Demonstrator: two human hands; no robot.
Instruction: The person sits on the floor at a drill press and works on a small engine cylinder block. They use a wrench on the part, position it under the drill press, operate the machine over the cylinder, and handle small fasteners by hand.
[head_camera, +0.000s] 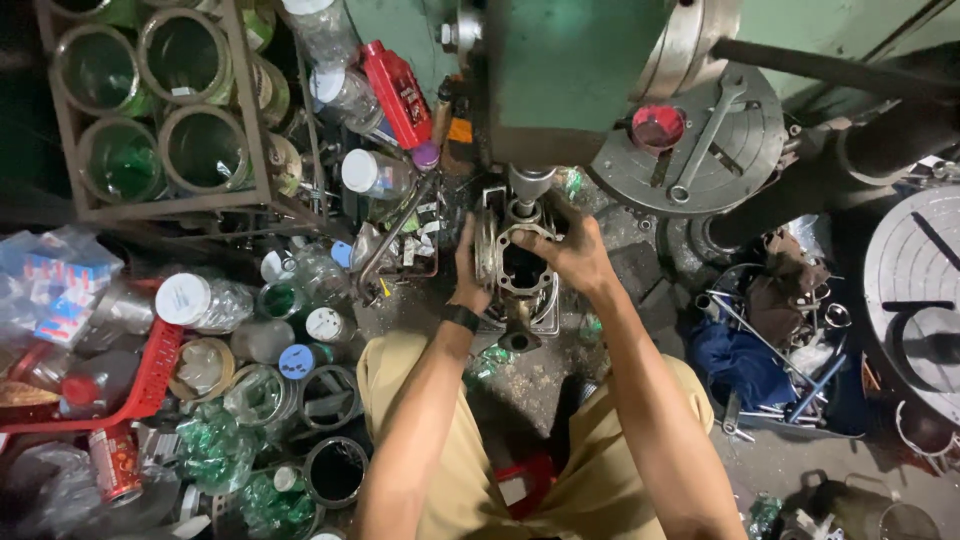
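Both hands grip metal engine cylinder (518, 272) under green machine (575, 70): left hand (468, 268) clasps left side, right hand (572, 250) top right.

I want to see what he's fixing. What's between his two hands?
In the head view, a finned metal engine cylinder sits between the left hand and right hand, both gripping it under the green machine.

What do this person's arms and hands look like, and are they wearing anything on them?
Both forearms are bare, with no sleeves in view and no gloves. The left hand has a black band around its wrist, like a watch or strap. The right hand wears nothing, and its fingers and back are smeared with dark grime or grease.
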